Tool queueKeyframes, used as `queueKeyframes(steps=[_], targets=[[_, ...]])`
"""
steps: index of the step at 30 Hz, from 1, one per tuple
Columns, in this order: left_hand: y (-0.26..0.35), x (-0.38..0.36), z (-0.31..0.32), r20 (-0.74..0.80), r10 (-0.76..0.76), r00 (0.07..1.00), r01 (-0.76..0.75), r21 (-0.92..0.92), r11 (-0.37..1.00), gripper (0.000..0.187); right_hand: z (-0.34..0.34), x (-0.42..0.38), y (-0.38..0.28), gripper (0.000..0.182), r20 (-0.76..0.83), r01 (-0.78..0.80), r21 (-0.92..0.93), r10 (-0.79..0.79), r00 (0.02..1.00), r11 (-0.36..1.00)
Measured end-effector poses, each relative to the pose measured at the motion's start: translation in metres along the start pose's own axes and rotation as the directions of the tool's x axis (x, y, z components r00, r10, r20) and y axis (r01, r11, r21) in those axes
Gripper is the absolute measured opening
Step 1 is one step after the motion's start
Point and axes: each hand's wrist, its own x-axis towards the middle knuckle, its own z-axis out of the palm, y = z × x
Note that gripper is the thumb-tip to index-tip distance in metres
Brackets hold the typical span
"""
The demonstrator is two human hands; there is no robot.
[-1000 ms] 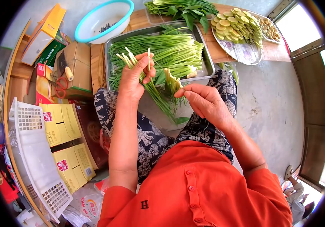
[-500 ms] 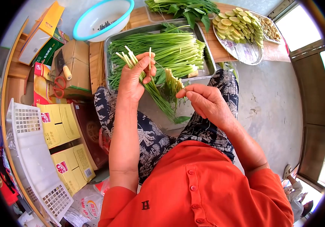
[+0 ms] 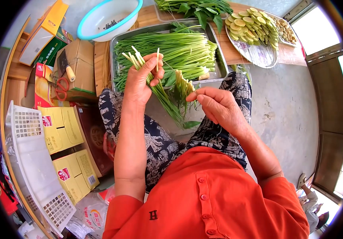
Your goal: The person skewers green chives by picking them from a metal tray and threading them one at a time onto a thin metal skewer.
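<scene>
Chives (image 3: 164,97) hang from your left hand (image 3: 141,77), pale ends up, in front of the metal tray (image 3: 220,63) where a larger pile of chives (image 3: 167,51) lies. Your left fingers are closed around the bunch, and one pale stalk (image 3: 157,59) stands apart by the fingertips. Your right hand (image 3: 221,105) has thumb and forefinger pinched together, seemingly on the near end of a thin skewer (image 3: 168,65), though it is too fine to be sure. A row of pale chive ends (image 3: 183,84) sits between your hands, apparently along that skewer. The step in hand looks like threading stalks one by one; the next move calls for a steady stalk, the tip meeting its pale end, and fingertips clear of the point.
</scene>
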Motion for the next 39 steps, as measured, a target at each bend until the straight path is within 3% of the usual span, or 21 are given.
queueKeyframes(steps=[27, 36, 38, 39], targets=[[0.007, -0.004, -0.008, 0.070, 0.013, 0.997, -0.019, 0.086, 0.996, 0.026, 0.001, 0.000, -0.003, 0.023, 0.013, -0.015, 0.020, 0.015, 1.000, 1.000], [0.006, -0.003, -0.014, 0.099, -0.062, 0.993, 0.052, 0.101, 0.994, 0.027, -0.001, 0.002, -0.001, 0.024, 0.062, -0.017, 0.088, 0.012, 0.998, 0.996], [0.002, -0.010, -0.005, 0.140, -0.154, 0.978, 0.127, 0.184, 0.975, 0.025, 0.001, 0.005, -0.001, 0.025, 0.052, -0.005, 0.093, 0.001, 0.999, 0.996], [-0.001, -0.014, 0.002, 0.084, -0.181, 0.980, 0.165, 0.174, 0.971, 0.023, 0.002, 0.007, -0.001, 0.025, 0.040, -0.005, 0.103, 0.001, 0.999, 0.995]])
